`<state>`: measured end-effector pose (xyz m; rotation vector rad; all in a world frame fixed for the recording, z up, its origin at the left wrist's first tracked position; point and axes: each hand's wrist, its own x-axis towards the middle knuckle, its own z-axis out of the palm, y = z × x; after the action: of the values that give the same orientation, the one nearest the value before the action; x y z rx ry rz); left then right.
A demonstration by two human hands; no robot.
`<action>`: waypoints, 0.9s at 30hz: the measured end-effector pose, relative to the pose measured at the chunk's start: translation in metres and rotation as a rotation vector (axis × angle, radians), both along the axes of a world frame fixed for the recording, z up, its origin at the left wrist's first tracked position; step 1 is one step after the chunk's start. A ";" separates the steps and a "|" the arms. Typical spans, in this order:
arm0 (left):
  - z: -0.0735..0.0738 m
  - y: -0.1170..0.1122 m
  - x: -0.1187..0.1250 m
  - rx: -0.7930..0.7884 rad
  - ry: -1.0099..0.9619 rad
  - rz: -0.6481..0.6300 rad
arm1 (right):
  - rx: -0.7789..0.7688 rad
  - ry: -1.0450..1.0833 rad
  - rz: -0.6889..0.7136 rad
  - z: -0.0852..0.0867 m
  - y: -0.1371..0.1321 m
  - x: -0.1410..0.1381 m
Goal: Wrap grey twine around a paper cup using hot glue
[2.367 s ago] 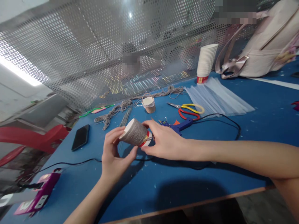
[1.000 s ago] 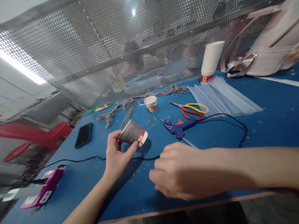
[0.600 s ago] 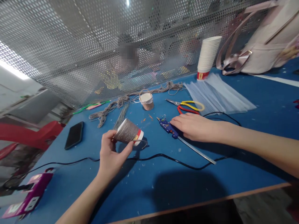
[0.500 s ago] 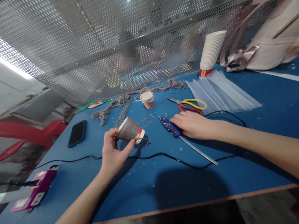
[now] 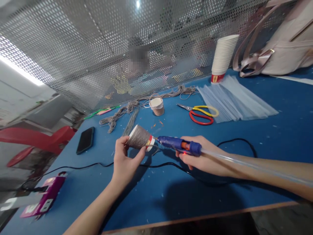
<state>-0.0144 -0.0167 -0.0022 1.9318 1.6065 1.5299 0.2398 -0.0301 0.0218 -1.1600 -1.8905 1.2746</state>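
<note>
A paper cup (image 5: 139, 137) wrapped in grey cord lies tilted in my left hand (image 5: 127, 160), thumb on one side and fingers on the other. Its red and white end stays unwrapped, and a loose cord end hangs there. My right hand (image 5: 202, 156) grips a blue hot glue gun (image 5: 174, 144), with a small red light lit on it. The nozzle points left and is at the cup's unwrapped end; whether it touches is hard to tell. A long clear glue stick (image 5: 234, 159) runs out of the gun's back over my right forearm.
Beyond the cup stand a small covered cup (image 5: 157, 106) and bundled grey cord (image 5: 132, 106). Scissors (image 5: 201, 114), clear plastic strips (image 5: 234, 101) and stacked paper cups (image 5: 224, 55) are to the right. At left are a phone (image 5: 85, 140), a purple power strip (image 5: 45, 199) and a black cable (image 5: 80, 167).
My right hand has picked the glue gun up off the table and brought it left to the cup. My left hand still holds the cup in nearly the same pose.
</note>
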 end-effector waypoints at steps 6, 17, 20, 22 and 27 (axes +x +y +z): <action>0.001 -0.005 0.005 0.007 0.023 0.007 | 0.019 -0.005 0.016 0.000 -0.004 -0.008; -0.002 -0.006 0.007 -0.028 0.029 0.009 | 0.260 -0.053 0.058 -0.013 -0.003 -0.013; -0.002 -0.006 0.007 -0.031 0.034 0.011 | 0.354 -0.055 0.062 -0.019 -0.002 -0.014; -0.002 -0.006 0.007 -0.027 0.043 0.016 | 0.386 -0.062 0.042 -0.021 -0.001 -0.013; -0.002 -0.006 0.006 -0.031 0.042 0.016 | 0.462 -0.101 0.036 -0.022 -0.003 -0.011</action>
<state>-0.0082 -0.0224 -0.0040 1.9520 1.6562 1.4708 0.2284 -0.0330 -0.0003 -0.9589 -2.1378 0.7442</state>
